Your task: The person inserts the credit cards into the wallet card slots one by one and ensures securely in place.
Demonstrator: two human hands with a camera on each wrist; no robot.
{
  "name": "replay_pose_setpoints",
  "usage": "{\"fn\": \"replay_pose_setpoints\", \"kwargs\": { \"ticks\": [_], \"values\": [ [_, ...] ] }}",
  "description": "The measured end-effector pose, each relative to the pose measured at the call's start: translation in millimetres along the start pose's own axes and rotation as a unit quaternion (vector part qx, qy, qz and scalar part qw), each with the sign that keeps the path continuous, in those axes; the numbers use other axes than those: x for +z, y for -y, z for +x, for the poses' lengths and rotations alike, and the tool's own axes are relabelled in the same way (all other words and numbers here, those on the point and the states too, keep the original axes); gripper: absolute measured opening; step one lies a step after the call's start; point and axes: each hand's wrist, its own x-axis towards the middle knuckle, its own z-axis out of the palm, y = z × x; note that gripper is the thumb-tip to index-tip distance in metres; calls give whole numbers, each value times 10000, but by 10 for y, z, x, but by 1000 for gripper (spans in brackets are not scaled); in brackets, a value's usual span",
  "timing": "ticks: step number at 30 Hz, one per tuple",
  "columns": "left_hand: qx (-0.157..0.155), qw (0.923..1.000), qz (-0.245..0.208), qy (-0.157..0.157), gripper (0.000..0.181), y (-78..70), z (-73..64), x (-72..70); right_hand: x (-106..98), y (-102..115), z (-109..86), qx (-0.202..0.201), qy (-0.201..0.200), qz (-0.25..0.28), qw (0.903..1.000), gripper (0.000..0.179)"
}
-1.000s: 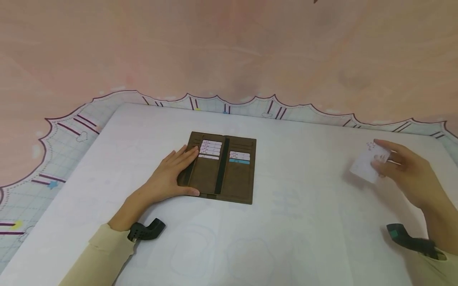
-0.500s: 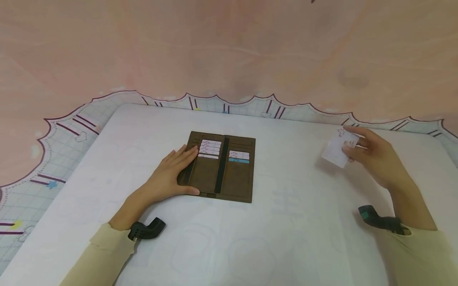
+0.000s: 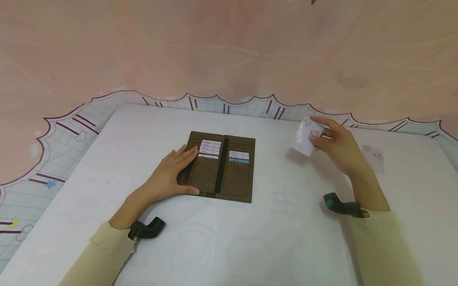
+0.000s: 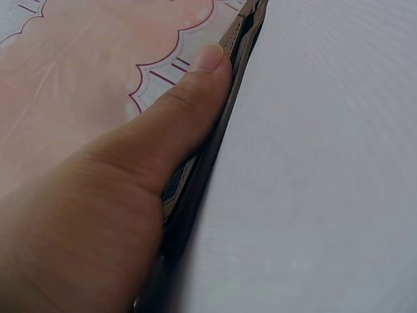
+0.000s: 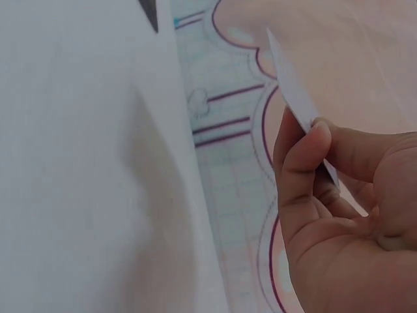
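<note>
A brown wallet [image 3: 236,182] lies unfolded flat on the white surface in the head view. Several white cards [image 3: 209,149] show in its left slots; white cards and a blue-edged one [image 3: 239,161] show on the right. My left hand [image 3: 168,174] rests with spread fingers on the wallet's left side. In the left wrist view its thumb [image 4: 195,91] lies along the wallet's edge [image 4: 221,130]. To the right of the wallet, my right hand [image 3: 340,147] pinches a white card [image 3: 305,137] with small pinkish marks between thumb and fingers, raised over the surface. The right wrist view shows this card [image 5: 290,85] edge-on.
Another pale card [image 3: 373,158] with pinkish marks lies on the white table [image 3: 279,238], beside my right wrist. Behind the table hangs a pinkish cloth [image 3: 229,47] with a scalloped, patterned border. A black wrist device [image 3: 146,229] sits on each arm.
My right hand has moved left toward the wallet with the card, and the pale card on the table has come into view behind it. The left hand and wallet have stayed in place.
</note>
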Motion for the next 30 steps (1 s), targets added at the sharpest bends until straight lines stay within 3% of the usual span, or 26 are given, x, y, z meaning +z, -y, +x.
{"fn": "replay_pose_setpoints", "kwargs": {
  "ticks": [12,30],
  "values": [
    [15,10000,-5,-21,110,0,-15,6,472,189,270,-224,158,1241,9919,54],
    [59,10000,-1,-50,110,-3,-13,-4,923,350,441,-184,55,1574,9874,51]
  ]
}}
